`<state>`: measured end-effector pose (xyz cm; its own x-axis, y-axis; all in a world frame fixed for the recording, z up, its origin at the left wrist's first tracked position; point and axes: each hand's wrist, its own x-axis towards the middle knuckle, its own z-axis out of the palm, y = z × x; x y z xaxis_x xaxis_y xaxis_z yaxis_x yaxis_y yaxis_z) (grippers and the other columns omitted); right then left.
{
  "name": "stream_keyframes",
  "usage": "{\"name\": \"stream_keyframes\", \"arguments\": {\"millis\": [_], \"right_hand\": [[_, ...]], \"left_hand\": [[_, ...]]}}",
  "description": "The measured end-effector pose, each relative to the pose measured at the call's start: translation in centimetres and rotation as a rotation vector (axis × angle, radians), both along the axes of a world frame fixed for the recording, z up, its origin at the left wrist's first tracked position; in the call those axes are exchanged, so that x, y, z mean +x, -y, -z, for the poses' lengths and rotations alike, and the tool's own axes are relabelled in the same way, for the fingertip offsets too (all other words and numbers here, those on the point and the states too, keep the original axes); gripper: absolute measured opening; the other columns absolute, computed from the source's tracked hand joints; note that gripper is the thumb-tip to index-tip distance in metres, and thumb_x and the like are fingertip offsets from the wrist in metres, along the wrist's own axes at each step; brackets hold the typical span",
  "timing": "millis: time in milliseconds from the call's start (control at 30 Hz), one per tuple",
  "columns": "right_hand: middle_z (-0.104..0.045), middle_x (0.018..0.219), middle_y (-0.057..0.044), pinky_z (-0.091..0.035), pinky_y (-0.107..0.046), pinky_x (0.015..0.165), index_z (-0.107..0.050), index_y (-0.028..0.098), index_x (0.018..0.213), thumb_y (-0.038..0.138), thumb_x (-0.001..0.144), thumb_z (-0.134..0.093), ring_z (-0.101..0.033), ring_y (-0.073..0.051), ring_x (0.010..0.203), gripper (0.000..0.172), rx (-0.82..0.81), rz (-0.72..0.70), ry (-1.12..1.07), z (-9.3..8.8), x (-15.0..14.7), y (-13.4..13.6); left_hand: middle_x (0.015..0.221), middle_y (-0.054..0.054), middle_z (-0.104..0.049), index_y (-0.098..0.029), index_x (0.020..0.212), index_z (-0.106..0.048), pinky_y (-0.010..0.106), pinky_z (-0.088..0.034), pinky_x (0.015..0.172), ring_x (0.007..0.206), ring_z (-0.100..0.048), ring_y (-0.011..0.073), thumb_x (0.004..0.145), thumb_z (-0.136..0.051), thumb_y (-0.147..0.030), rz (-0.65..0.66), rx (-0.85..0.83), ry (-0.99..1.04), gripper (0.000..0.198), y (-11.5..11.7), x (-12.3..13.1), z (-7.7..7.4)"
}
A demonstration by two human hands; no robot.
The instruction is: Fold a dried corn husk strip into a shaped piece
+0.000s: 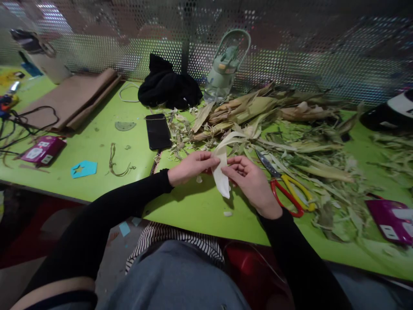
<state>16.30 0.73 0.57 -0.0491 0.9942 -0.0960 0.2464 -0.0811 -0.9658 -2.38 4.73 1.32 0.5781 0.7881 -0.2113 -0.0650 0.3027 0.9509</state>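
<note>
A pale strip of corn husk [221,176] hangs between my hands, just above the front part of the green table [180,202]. My left hand [195,167] pinches its left edge between thumb and fingers. From the other side, my right hand [248,181] grips the same piece, thumb in front and fingers curled behind. Right beside my right hand lie scissors [290,189] with one red and one yellow handle loop. Behind both hands spreads a pile of dried corn husks [251,110], with shreds and scraps around it.
A black phone [158,131], black cloth [169,86] and a green bottle [222,71] stand or lie behind. Leftward are brown paper [74,97], a blue cutout [84,169], a protractor [125,125] and a purple box [43,150]. Another purple box [392,219] sits at right.
</note>
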Motion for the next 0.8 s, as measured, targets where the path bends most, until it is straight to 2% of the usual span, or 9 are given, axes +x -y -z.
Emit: {"name": "stream_keyframes", "arguments": {"millis": [100, 200, 433, 567, 800], "right_hand": [[-0.061, 0.077, 0.002, -0.039, -0.024, 0.050, -0.063, 0.021, 0.088, 0.050, 0.072, -0.083, -0.049, -0.009, 0.058, 0.039, -0.025, 0.007, -0.051, 0.34, 0.27, -0.12], [-0.059, 0.075, 0.003, -0.039, -0.024, 0.051, -0.064, 0.021, 0.085, 0.051, 0.074, -0.081, -0.048, -0.010, 0.058, 0.037, -0.046, -0.014, -0.050, 0.35, 0.21, -0.08], [-0.058, 0.073, 0.002, -0.039, -0.026, 0.054, -0.064, 0.021, 0.082, 0.051, 0.072, -0.082, -0.045, -0.010, 0.059, 0.036, 0.033, 0.023, -0.030, 0.44, -0.05, -0.09], [-0.063, 0.078, 0.000, -0.042, -0.027, 0.054, -0.066, 0.022, 0.085, 0.051, 0.074, -0.081, -0.051, -0.012, 0.063, 0.035, 0.078, 0.070, 0.006, 0.76, 0.22, -0.06], [-0.063, 0.079, 0.000, -0.041, -0.024, 0.049, -0.063, 0.023, 0.089, 0.051, 0.077, -0.080, -0.051, -0.011, 0.060, 0.035, 0.044, 0.088, -0.036, 1.00, 0.39, -0.09]], "left_hand": [[0.070, -0.003, -0.056, -0.013, 0.077, -0.058, 0.020, -0.041, 0.061, 0.059, -0.048, 0.0044, 0.091, -0.061, -0.024, -0.024, -0.028, 0.059, 0.018, -0.06, 0.17, 0.26], [0.067, -0.004, -0.052, -0.014, 0.078, -0.056, 0.020, -0.038, 0.059, 0.058, -0.046, 0.0043, 0.090, -0.065, -0.026, -0.042, 0.039, 0.102, 0.019, -0.18, 0.17, 0.71], [0.067, -0.005, -0.052, -0.014, 0.078, -0.055, 0.021, -0.038, 0.060, 0.059, -0.047, 0.0044, 0.091, -0.064, -0.028, 0.010, 0.072, 0.073, 0.021, -0.28, -0.08, 0.81], [0.075, -0.003, -0.060, -0.013, 0.084, -0.058, 0.020, -0.043, 0.063, 0.063, -0.054, 0.0045, 0.088, -0.068, -0.026, -0.018, 0.011, 0.039, 0.017, -0.25, 0.04, 0.83], [0.070, -0.003, -0.062, -0.012, 0.080, -0.061, 0.021, -0.049, 0.066, 0.059, -0.057, 0.0040, 0.094, -0.060, -0.025, -0.042, -0.095, 0.051, 0.019, 0.08, 0.45, 0.73]]}}
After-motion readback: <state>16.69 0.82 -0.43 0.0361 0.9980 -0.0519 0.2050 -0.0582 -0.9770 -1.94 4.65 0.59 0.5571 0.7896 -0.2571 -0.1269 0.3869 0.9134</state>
